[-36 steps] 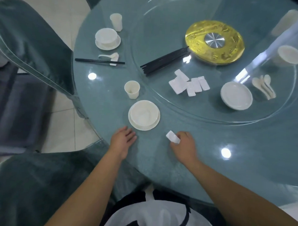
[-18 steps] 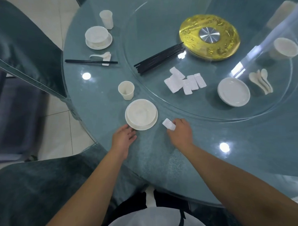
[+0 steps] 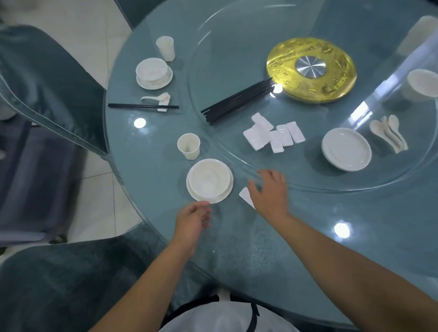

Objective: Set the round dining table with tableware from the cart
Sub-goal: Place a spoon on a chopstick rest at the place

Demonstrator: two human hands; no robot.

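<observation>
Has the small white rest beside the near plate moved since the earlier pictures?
Yes. The white rest now lies closer to the near plate; the right hand had carried it there.

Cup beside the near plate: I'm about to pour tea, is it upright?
Upright: the cup stands with its open mouth facing up.

Both bare forearms reach forward over the tabletop (image 3: 309, 243). The left hand (image 3: 192, 220) hovers with fingers loosely curled, holding nothing; the right hand (image 3: 269, 192), farther out, spreads relaxed fingers, palm down, grip empty.
</observation>
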